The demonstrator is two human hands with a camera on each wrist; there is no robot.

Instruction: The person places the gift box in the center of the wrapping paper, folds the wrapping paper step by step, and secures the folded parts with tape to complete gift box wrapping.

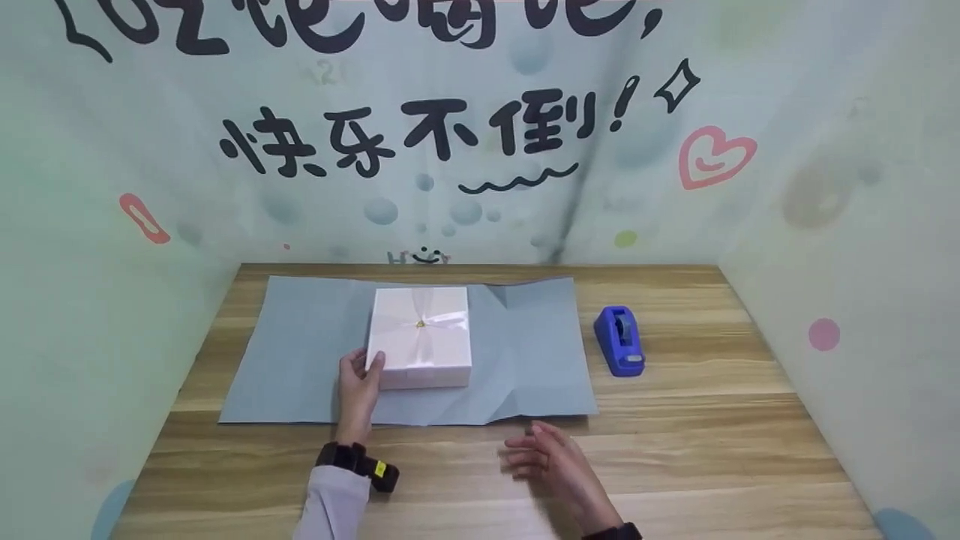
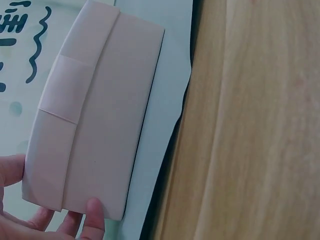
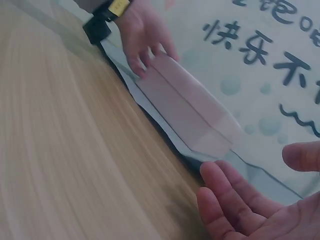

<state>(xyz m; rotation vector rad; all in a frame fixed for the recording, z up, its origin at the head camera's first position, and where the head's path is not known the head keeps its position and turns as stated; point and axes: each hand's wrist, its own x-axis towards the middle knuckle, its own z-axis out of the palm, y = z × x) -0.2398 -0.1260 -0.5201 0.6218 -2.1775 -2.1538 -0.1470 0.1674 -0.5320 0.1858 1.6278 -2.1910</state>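
Observation:
A pale pink gift box (image 1: 420, 337) with a sheer ribbon crossed over its lid lies on a sheet of grey-blue wrapping paper (image 1: 300, 352). At the box's front left corner, my left hand (image 1: 360, 386) grips it with thumb and fingers. The left wrist view has the thumb at one edge of the box (image 2: 100, 120) and the fingertips (image 2: 94, 207) against its end. My right hand (image 1: 555, 457) is held in front of the paper's near edge, fingers loosely bent, holding nothing. In the right wrist view its fingers (image 3: 232, 200) are apart from the box.
A blue tape dispenser (image 1: 621, 341) stands to the right of the paper on the wooden table (image 1: 712, 450). Creases run across the paper's right part. A printed cloth backdrop (image 1: 480, 217) rises behind the table, with pale walls at both sides.

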